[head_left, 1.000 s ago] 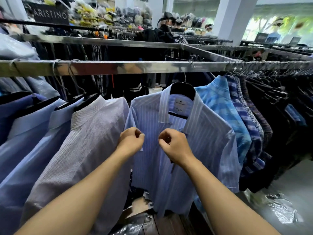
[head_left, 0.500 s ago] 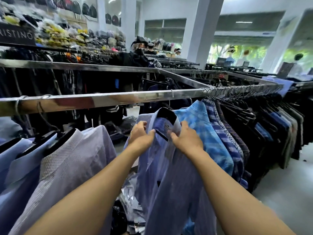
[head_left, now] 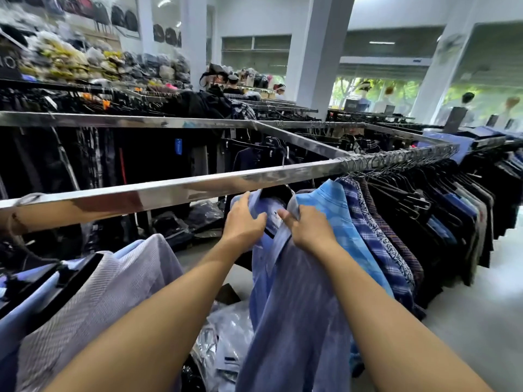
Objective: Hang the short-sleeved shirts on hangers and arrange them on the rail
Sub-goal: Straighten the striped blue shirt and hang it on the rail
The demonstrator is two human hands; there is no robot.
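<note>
On the rail (head_left: 175, 190): striped blue shirt (head_left: 294, 292) hangs from black hanger (head_left: 276, 192), just beside check shirt (head_left: 342, 222).
Left grip (head_left: 244, 222): pinching collar's (head_left: 291, 205) left side.
Right grip (head_left: 308, 227): curled round collar's right side.
Purpose: likely seating collar square on hanger.

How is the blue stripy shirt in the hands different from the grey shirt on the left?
The blue striped shirt is a stronger blue; the grey shirt is pale and finely textured. The left hand and right hand hold the blue striped shirt at its collar; nothing touches the grey shirt. Both sit on black hangers.
</note>
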